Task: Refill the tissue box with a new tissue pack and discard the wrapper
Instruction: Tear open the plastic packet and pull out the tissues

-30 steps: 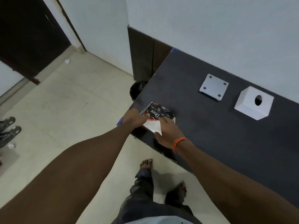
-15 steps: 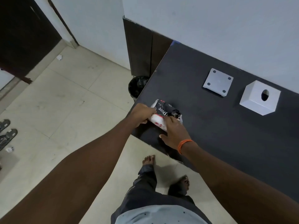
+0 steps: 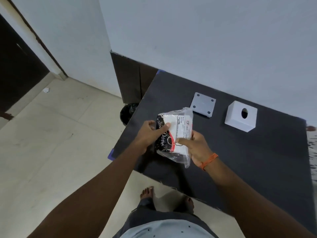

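Note:
A tissue pack (image 3: 175, 134) in clear plastic wrapper with black, red and white print is held up above the near left part of the black table (image 3: 240, 160). My left hand (image 3: 149, 134) grips its left side and my right hand (image 3: 195, 146) grips its right side. The white tissue box cover (image 3: 240, 118), with a round hole on top, stands on the table further right. Its flat grey base plate (image 3: 203, 106) lies beside it, to the left. Both are apart from my hands.
A black bin (image 3: 127, 112) with a liner stands on the floor by the table's left edge, next to a dark cabinet (image 3: 130, 79). My bare feet (image 3: 149, 194) are on the tiled floor below. A small white scrap (image 3: 46, 90) lies near the doorway.
Both hands have lifted the tissue pack off the table edge and turned it upright, its label side now facing me. The box cover and base plate have not moved.

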